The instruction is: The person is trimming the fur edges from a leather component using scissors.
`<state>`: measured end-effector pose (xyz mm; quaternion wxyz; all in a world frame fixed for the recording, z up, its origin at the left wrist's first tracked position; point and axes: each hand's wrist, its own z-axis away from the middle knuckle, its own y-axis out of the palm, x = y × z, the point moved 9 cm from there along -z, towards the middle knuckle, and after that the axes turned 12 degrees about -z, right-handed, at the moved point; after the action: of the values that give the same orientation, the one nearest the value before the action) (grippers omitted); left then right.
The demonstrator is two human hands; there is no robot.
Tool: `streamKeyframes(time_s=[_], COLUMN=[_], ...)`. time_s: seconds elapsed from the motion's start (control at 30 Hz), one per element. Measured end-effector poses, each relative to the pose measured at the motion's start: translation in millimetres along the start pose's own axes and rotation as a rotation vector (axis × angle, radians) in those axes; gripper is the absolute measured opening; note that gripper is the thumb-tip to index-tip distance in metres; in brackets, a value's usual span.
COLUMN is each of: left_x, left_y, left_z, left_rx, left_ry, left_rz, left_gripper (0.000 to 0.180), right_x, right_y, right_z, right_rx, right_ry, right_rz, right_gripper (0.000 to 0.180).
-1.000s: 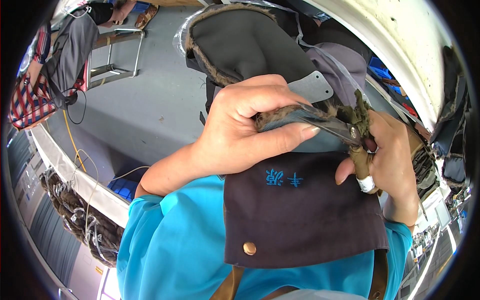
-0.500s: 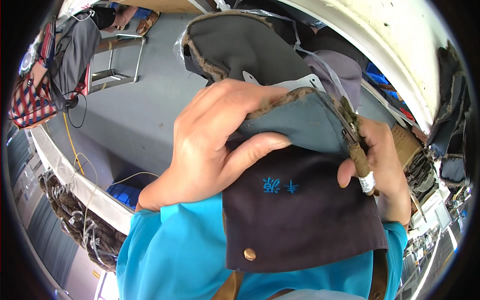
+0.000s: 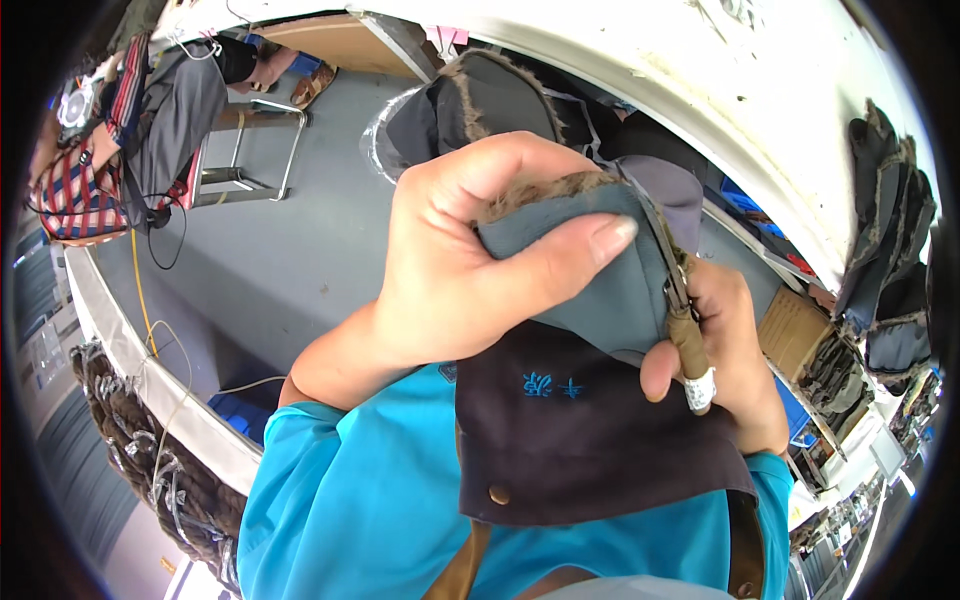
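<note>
My left hand (image 3: 455, 275) grips a grey fabric piece with a brown fur edge (image 3: 615, 285), fingers curled over the top and the thumb pressed on its face. My right hand (image 3: 735, 370), with white tape on one finger, holds the tan handle of small metal snips (image 3: 680, 300) against the right edge of that piece. The blades lie along the furry seam. Below both hands hangs my dark apron (image 3: 580, 440) over a turquoise shirt.
A second grey fur-lined piece (image 3: 470, 100) lies behind my hands. At the top right curves a white table edge (image 3: 800, 130), with dark pieces stacked beyond it (image 3: 890, 230). A metal stool (image 3: 250, 150) and a seated person are at the upper left; cables (image 3: 130, 440) run lower left.
My left hand has shifted over the grey piece, so its thumb now lies flat across the front. The piece has turned and bunched up more; my right hand stays at the seam.
</note>
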<state>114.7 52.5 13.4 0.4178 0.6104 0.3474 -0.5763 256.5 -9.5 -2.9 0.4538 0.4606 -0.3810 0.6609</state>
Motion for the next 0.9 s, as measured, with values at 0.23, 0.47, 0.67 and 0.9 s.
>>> streamKeyframes(time_s=[0.23,0.47,0.67,0.9], left_x=[21.8,19.9,18.9,15.4], left_y=[-1.5,-1.8,-3.6,-1.9], left_z=[-11.5,-10.9,-9.9,-13.7], left_rx=[-0.049,0.012,-0.008,0.047], left_ry=[-0.077,-0.083,-0.048,-0.016], left_rz=[0.05,-0.031,-0.063,-0.091], left_gripper=[0.013,0.014,0.015,0.013], right_x=[-11.8,-0.3,-4.3,-10.0], right_y=[-9.8,-7.0,-7.4,-8.9], right_z=[-5.0,-15.5,-14.4,-11.8], right_rx=[-0.108,-0.076,-0.089,-0.089], right_ry=[0.032,-0.069,-0.04,0.003], right_rz=[0.082,0.095,0.092,0.07], right_gripper=[0.052,0.059,0.055,0.036])
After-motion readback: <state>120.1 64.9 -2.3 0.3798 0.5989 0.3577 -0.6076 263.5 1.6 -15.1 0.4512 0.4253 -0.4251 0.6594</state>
